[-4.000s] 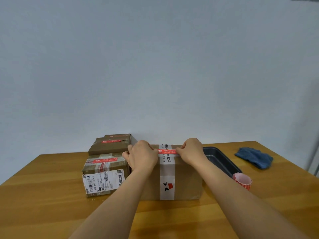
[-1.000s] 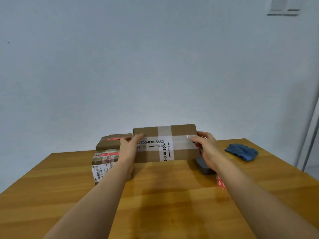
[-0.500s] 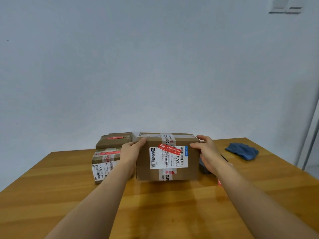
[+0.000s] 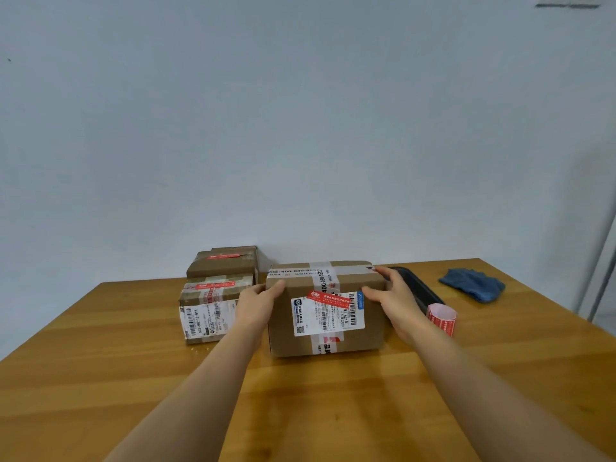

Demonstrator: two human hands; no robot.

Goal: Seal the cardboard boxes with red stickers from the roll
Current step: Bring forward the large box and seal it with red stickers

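Observation:
A large cardboard box [image 4: 373, 331] stands on the wooden table [image 4: 300, 411], white shipping label facing me, with a red sticker [image 4: 328, 298] slanted across the label's top. My left hand [image 4: 258, 305] presses its left side and my right hand [image 4: 393, 298] grips its right side near the top. The roll of red stickers [image 4: 441, 318] stands on the table just right of my right wrist. Two smaller boxes sit to the left: a near one [image 4: 213, 306] and a far one [image 4: 223, 265], each bearing a red sticker on top.
A dark tray [image 4: 420, 291] lies behind the big box at the right, partly hidden by my right hand. A blue cloth [image 4: 473, 283] is crumpled near the far right table edge. A plain wall rises right behind the table.
I lifted the big box, turned it over so the labelled face points at me, and set it down on the table. Both hands stayed on its sides.

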